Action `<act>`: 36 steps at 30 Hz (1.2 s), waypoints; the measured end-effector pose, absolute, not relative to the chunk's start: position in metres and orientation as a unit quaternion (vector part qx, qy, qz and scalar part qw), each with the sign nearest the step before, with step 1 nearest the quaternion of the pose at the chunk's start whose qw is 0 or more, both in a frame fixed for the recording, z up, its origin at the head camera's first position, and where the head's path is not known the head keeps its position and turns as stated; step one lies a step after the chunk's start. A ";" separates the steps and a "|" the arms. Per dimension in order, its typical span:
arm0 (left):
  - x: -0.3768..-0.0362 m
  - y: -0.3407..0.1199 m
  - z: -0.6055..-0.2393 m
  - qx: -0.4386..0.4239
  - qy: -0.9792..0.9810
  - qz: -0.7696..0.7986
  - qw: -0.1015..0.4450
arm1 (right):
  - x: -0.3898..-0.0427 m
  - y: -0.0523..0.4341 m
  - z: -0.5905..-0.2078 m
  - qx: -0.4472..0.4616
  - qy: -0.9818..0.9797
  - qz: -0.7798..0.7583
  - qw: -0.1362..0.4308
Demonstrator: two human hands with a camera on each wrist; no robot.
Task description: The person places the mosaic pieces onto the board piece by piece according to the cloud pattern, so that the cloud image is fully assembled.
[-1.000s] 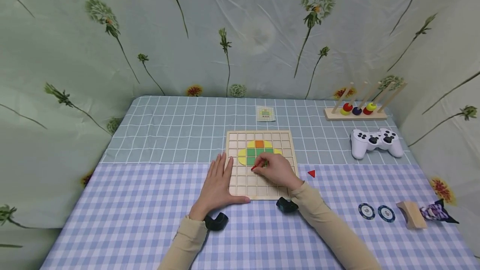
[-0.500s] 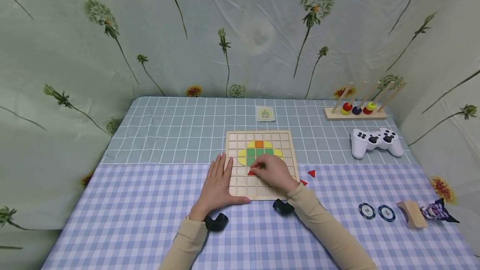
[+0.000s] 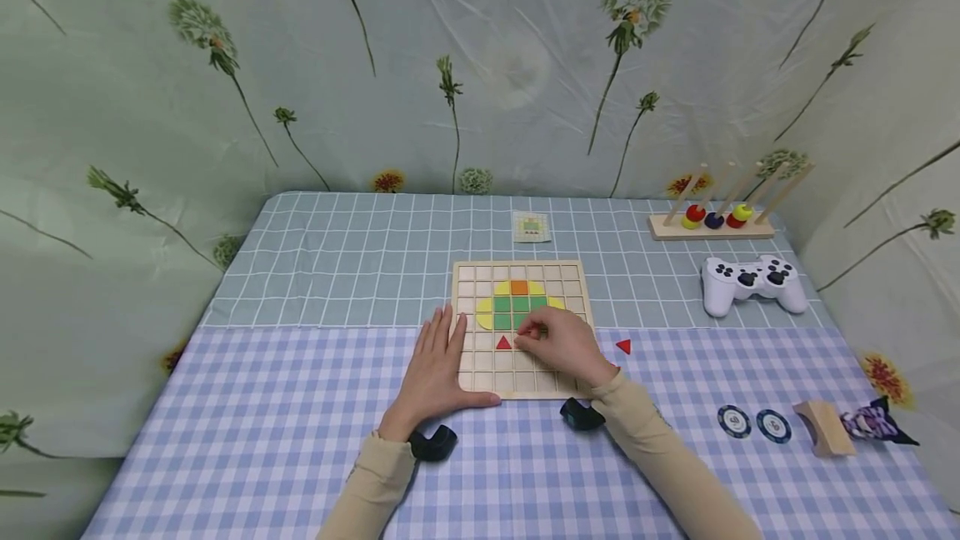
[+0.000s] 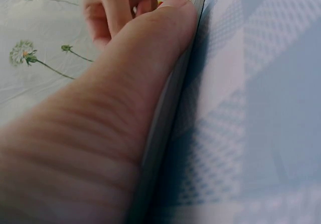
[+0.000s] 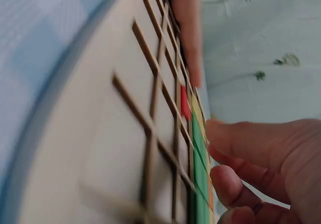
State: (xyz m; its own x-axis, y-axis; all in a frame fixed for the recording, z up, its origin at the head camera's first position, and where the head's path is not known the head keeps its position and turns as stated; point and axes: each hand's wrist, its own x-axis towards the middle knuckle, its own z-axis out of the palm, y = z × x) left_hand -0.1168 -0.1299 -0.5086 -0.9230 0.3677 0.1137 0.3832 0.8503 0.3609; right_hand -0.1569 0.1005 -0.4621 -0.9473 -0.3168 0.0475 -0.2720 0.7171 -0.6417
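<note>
A square wooden grid board (image 3: 480, 373) holds yellow, green and orange pieces, several of them green squares (image 3: 502, 304). One red triangle (image 3: 503, 342) lies in a cell below the green ones. My right hand (image 3: 558, 346) is just right of that triangle, fingers bent over the board and hiding several cells. In the right wrist view, the fingertips (image 5: 224, 181) show nothing between them, and the red triangle (image 5: 185, 102) lies apart from them. My left hand (image 3: 435, 365) rests at the board's left side, fingers extended and thumb along its near edge.
Another red triangle (image 3: 624, 346) lies right of the board, with a further red bit (image 3: 617, 368) by the right wrist. A pattern card (image 3: 531, 227) lies behind. A peg stand (image 3: 711, 228), game controller (image 3: 752, 284), two round chips (image 3: 733, 422) and a wooden block (image 3: 825, 429) stand right.
My right hand has let go of the red triangle, which now lies flat in a cell, and has shifted slightly right. The left hand has stayed put.
</note>
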 end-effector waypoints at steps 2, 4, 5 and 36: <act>-0.117 -0.130 -0.508 -0.196 -0.962 -0.190 0.020 | -0.155 0.112 -0.459 -0.151 0.925 -0.347 0.029; -0.117 -0.130 -0.508 -0.193 -0.963 -0.188 0.015 | -0.153 0.125 -0.456 -0.144 0.924 -0.353 0.023; -0.117 -0.130 -0.507 -0.192 -0.963 -0.189 0.014 | -0.153 0.132 -0.456 -0.139 0.925 -0.354 0.018; -0.117 -0.129 -0.511 -0.199 -0.958 -0.204 0.035 | -0.131 0.213 -0.468 -0.074 0.938 -0.330 0.076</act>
